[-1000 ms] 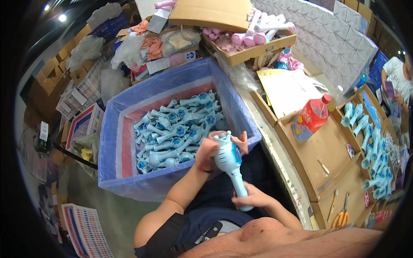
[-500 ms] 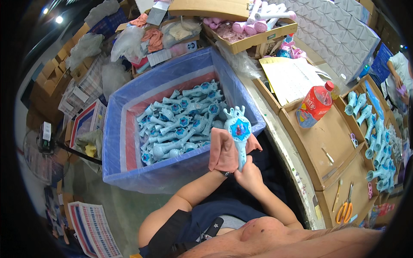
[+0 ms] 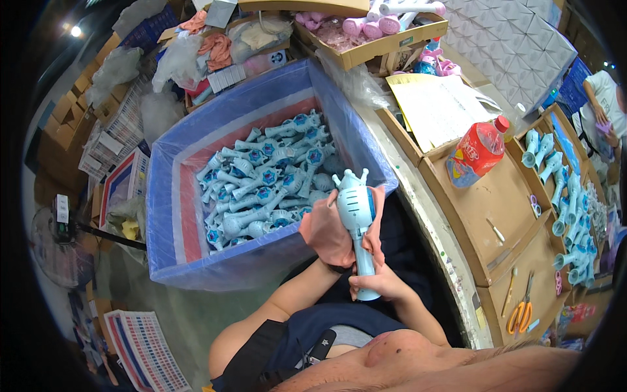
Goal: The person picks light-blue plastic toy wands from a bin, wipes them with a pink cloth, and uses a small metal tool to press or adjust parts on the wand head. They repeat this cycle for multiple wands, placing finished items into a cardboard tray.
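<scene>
My right hand (image 3: 379, 285) grips the handle of a pale blue plastic wand toy (image 3: 356, 215), upright over my lap; my left hand (image 3: 330, 235) presses a pinkish cloth (image 3: 326, 228) around its crowned head, seemingly wiping it. Many matching wands lie in the plastic-lined blue bin (image 3: 170, 255), so plenty probably remains.
</scene>
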`<state>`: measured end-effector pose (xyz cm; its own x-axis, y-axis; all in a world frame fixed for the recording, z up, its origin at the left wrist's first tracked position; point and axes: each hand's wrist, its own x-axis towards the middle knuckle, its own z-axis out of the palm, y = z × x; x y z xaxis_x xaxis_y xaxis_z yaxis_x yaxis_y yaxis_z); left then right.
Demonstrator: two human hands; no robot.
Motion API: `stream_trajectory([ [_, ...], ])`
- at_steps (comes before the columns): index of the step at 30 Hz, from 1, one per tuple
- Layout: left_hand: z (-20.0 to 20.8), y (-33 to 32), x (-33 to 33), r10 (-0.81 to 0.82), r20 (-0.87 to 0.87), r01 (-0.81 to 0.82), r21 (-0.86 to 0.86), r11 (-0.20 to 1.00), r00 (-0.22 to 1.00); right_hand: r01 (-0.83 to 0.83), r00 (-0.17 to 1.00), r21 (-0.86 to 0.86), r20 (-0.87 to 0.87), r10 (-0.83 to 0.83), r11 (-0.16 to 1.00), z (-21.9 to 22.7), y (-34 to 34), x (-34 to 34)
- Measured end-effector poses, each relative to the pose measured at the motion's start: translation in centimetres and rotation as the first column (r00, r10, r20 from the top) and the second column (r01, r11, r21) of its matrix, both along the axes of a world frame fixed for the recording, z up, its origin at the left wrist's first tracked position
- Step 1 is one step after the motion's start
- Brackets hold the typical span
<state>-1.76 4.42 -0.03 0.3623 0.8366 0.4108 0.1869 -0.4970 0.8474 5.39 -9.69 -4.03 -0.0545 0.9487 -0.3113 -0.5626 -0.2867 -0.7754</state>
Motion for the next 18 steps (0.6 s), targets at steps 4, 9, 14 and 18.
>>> stream_trajectory([
  [4,-0.4,-0.2,-0.4,0.096,-0.082,-0.038,0.536,0.844,0.992,0.167,0.704,0.016,0.698,-0.131,0.986,-1.2,0.3,-0.7],
  [9,1.5,2.5,-1.3,-0.468,-0.069,0.468,-0.009,0.884,0.881,-0.012,0.511,-0.222,0.837,0.197,0.975,-0.1,-2.3,1.3],
  [14,2.2,3.7,-0.5,0.0,-0.558,0.206,0.307,0.929,0.83,-0.129,0.285,-0.39,0.866,0.411,0.912,3.3,-6.5,2.9],
  [18,2.0,1.4,-1.5,-0.413,-0.376,0.551,0.423,0.72,0.829,-0.128,0.172,-0.478,0.852,0.494,0.869,4.7,-8.2,2.8],
])
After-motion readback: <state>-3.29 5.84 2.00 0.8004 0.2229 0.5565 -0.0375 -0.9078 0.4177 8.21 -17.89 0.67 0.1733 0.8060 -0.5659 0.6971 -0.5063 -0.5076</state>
